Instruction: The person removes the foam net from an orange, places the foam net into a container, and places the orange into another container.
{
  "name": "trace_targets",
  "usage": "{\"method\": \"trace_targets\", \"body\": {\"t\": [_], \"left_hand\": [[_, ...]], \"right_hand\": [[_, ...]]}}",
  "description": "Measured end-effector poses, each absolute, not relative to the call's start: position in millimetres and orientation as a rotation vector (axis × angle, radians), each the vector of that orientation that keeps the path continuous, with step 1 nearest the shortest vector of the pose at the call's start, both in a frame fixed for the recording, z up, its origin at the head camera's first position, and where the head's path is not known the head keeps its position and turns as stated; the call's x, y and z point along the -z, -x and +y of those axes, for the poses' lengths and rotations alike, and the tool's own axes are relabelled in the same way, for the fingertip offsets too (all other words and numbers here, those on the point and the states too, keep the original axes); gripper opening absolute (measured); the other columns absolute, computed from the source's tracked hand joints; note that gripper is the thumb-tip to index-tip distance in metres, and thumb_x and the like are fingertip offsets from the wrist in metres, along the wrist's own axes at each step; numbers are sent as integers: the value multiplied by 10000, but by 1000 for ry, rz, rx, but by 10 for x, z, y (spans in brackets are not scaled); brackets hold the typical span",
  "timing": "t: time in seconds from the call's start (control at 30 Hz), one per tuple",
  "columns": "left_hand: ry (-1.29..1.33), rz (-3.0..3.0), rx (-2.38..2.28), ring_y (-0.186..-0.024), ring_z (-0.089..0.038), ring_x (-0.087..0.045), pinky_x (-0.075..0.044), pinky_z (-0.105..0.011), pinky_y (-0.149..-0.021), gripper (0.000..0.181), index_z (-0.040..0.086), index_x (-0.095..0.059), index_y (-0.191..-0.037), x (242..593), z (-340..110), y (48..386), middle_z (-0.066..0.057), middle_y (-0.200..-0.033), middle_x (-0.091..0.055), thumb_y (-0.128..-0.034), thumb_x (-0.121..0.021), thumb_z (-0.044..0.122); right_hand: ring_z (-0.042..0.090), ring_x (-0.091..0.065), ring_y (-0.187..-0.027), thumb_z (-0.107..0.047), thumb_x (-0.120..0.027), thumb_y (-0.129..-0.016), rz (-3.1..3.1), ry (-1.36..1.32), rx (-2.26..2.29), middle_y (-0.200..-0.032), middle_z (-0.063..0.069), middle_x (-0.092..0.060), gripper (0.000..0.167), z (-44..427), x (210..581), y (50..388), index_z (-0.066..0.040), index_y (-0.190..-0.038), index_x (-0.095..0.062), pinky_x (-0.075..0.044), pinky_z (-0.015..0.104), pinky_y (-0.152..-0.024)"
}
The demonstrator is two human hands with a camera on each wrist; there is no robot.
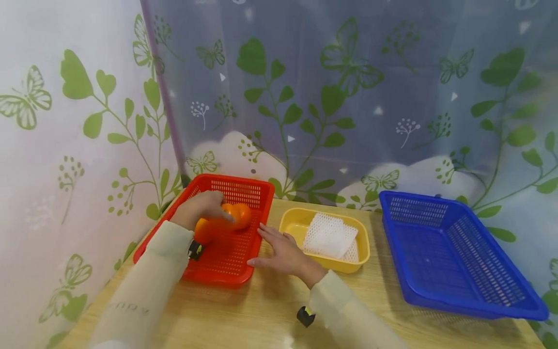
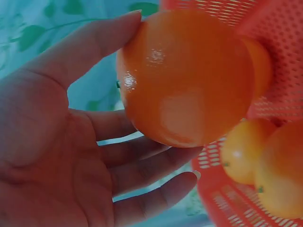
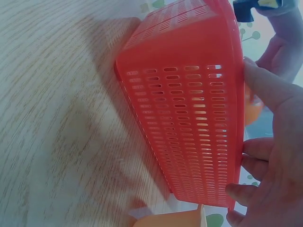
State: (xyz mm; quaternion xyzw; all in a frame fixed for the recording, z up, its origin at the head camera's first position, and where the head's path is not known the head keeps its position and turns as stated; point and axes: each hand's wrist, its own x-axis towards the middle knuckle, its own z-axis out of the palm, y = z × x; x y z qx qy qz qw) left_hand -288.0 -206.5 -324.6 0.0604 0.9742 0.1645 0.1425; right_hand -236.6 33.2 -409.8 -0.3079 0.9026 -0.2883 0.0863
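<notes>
My left hand (image 1: 201, 208) is inside the red basket (image 1: 257, 245) at the left of the table. Between its thumb and fingers it holds a round, shiny orange (image 2: 184, 80), seen large in the left wrist view. More oranges (image 1: 242, 216) lie in the basket beyond it, partly hidden by the hand in the head view. My right hand (image 1: 283, 254) rests its fingertips on the basket's right rim, with the fingers fairly straight. From the right wrist view, the thumb and fingertips (image 3: 235, 190) touch that rim above the slotted side wall.
Right of the red basket stands a yellow tub (image 1: 288, 224) with white foam netting (image 1: 327, 235) in it. A larger blue basket (image 1: 436, 252) sits at the table's right edge. Patterned curtains (image 1: 305, 97) hang behind and to the left of the wooden table (image 1: 226, 315).
</notes>
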Motion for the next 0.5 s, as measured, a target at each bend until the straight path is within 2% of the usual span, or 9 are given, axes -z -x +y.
{"method": "trace_targets", "body": {"t": [0.1,0.27,0.5], "left_hand": [[-113,2752,-449,-940,-272,-541,-481,-432,-876,545,-15,-559,-1148,3296,-2057,2943,-119,-1062,-593,-795,-782,335],[-15,2705,-450,-1047,-288,-535,-455,-482,-964,663,-20,-514,-1286,3388,-1997,3012,-144,-1205,-583,-784,-802,302],[139,2620,-503,-1070,-322,-501,-458,-511,-945,722,55,-517,-1348,3521,-1978,3051,-146,-1248,-544,-741,-839,277]], "right_hand": [[224,-220,-1457,-591,-653,-835,2692,913,847,-1597,7,-234,901,319,4113,2389,-93,-1513,-331,-111,545,-1162],[229,-221,-1456,-586,-655,-836,2694,913,852,-1596,15,-238,900,334,4127,2398,-86,-1511,-333,-107,555,-1159],[225,-232,-1452,-576,-662,-836,2706,925,845,-1591,25,-254,893,323,4126,2385,-82,-1506,-342,-122,553,-1154]]}}
